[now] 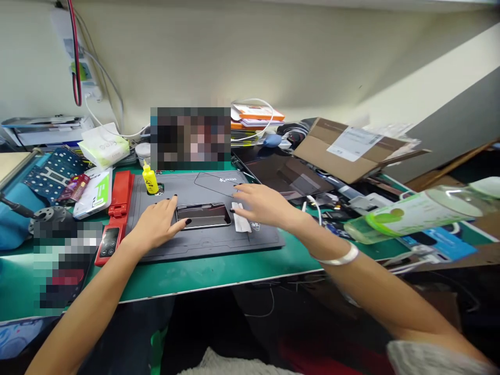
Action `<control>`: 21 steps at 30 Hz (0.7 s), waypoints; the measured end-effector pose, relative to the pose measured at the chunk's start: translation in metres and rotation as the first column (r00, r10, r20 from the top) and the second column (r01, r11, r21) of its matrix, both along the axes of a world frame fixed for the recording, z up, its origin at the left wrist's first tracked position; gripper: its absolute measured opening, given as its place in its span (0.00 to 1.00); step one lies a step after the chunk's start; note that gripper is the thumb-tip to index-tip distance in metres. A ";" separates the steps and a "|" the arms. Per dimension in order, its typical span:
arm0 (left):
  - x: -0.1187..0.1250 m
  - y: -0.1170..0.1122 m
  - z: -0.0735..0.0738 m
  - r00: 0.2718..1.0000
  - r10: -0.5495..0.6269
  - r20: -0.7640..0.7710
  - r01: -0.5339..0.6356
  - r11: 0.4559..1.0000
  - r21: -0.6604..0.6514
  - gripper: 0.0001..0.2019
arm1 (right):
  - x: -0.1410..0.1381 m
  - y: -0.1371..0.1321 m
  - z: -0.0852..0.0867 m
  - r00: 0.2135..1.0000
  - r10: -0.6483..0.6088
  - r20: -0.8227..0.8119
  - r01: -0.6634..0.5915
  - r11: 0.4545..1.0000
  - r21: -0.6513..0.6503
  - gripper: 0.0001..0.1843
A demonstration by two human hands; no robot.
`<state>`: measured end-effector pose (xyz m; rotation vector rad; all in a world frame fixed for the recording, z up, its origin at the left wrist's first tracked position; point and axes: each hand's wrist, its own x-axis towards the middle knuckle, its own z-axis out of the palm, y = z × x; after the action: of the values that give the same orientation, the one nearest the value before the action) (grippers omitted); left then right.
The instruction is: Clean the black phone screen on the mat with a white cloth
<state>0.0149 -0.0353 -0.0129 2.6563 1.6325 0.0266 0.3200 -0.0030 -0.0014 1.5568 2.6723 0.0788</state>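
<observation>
A dark-screened phone (205, 215) lies face up, long side across, on a grey work mat (211, 244). At its left end my left hand (156, 221) rests with fingers stretched and the thumb apart, its tip over the phone's lower left edge. My right hand (262, 205) reaches in from the right, fingers and thumb apart, close to the phone's right end. Under the right thumb is a small white wipe (241, 221) on the mat; whether the thumb presses it I cannot tell. A thin clear sheet with a dark outline (213, 183) lies behind, its right end near my right fingers.
A yellow dropper bottle (149, 179) stands at the mat's back left, beside a red folding device (117, 208). On the right are a dark screen panel (277, 172), an open cardboard box (324, 148) and a clear green-banded bottle (422, 211). The green table's front edge (219, 281) runs before me.
</observation>
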 end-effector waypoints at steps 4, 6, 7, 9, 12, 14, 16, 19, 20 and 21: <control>-0.002 0.000 0.002 1.000 0.001 -0.007 -0.002 1.000 -0.025 0.34 | -0.016 0.048 -0.003 0.990 -0.138 -0.024 0.138 0.990 0.017 0.25; -0.003 0.000 0.002 1.000 -0.002 0.000 0.002 1.000 -0.026 0.34 | -0.017 0.059 -0.009 0.986 -0.166 -0.026 0.166 0.986 0.009 0.24; -0.003 0.000 0.001 1.000 -0.006 0.004 0.006 1.000 -0.022 0.33 | -0.015 0.061 -0.012 0.985 -0.169 -0.024 0.169 0.986 0.007 0.23; -0.003 0.000 0.001 1.000 -0.023 0.005 0.023 1.000 -0.012 0.33 | -0.013 0.059 -0.016 0.987 -0.162 -0.014 0.162 0.987 0.011 0.20; -0.003 -0.001 0.000 0.999 -0.040 -0.001 0.040 0.999 -0.009 0.33 | -0.012 0.051 -0.018 0.990 -0.138 0.015 0.138 0.990 0.016 0.19; -0.003 -0.001 0.000 0.999 -0.041 0.007 0.041 0.999 -0.009 0.33 | -0.016 0.047 -0.019 0.992 -0.121 0.032 0.120 0.993 0.018 0.19; -0.004 -0.001 0.000 0.999 -0.041 0.017 0.041 0.999 -0.005 0.32 | -0.022 0.044 -0.021 0.994 -0.106 0.038 0.105 0.994 0.029 0.19; -0.006 0.001 0.000 0.999 -0.038 0.009 0.038 0.999 -0.007 0.32 | -0.029 0.042 -0.023 0.993 -0.111 0.030 0.110 0.993 0.052 0.21; -0.006 0.001 0.000 0.999 -0.035 0.004 0.035 0.999 -0.010 0.32 | -0.030 0.043 -0.023 0.992 -0.121 0.024 0.120 0.991 0.055 0.21; -0.006 0.001 0.001 1.000 -0.030 0.000 0.030 0.999 -0.013 0.33 | -0.029 0.044 -0.023 0.991 -0.133 0.016 0.132 0.990 0.057 0.20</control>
<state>0.0085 -0.0342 -0.0122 2.6705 1.5864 0.0155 0.2911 0.0405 -0.0244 1.7356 2.5653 0.1631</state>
